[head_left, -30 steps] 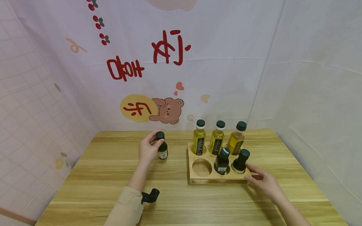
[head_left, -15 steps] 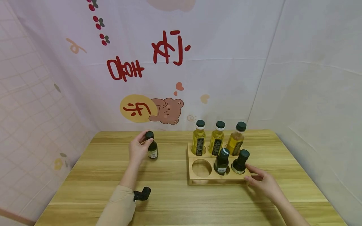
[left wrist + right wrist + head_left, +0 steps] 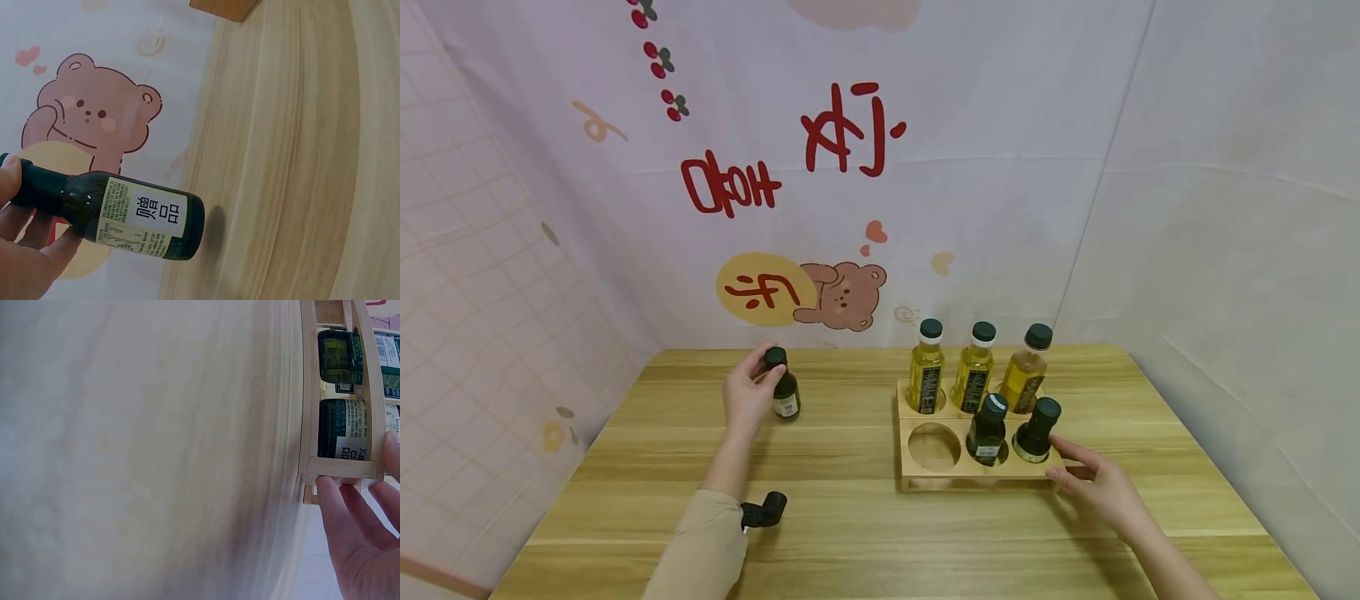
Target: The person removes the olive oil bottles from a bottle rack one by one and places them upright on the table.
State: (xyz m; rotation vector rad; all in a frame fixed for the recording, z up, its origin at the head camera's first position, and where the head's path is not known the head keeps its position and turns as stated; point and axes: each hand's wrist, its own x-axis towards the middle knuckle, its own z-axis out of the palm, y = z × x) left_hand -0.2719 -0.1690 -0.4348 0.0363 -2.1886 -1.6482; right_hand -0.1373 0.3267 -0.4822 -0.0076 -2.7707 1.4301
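My left hand [image 3: 749, 398] holds a small dark green bottle [image 3: 787, 403] by its capped neck, at the left half of the table. In the left wrist view the bottle's pale label [image 3: 144, 217] faces the camera, and its base is close over the wood. At the right, my right hand [image 3: 1101, 493] grips the end of a two-tier wooden bottle rack [image 3: 340, 467], thumb at the front corner and fingers at the side. Two dark bottles, a middle one [image 3: 987, 433] and a right one [image 3: 1037, 435], stand in the front row beside a bare round hole [image 3: 934, 447].
Three bottles of yellow oil with dark caps, among them a left one [image 3: 927, 375], fill the rack's back row. A white printed cloth [image 3: 1000, 208] hangs behind the wooden table [image 3: 850, 542]. A black wrist mount [image 3: 763, 510] juts from the left sleeve.
My left hand has moved left with the dark green bottle, away from the rack. The right hand and the rack have stayed put.
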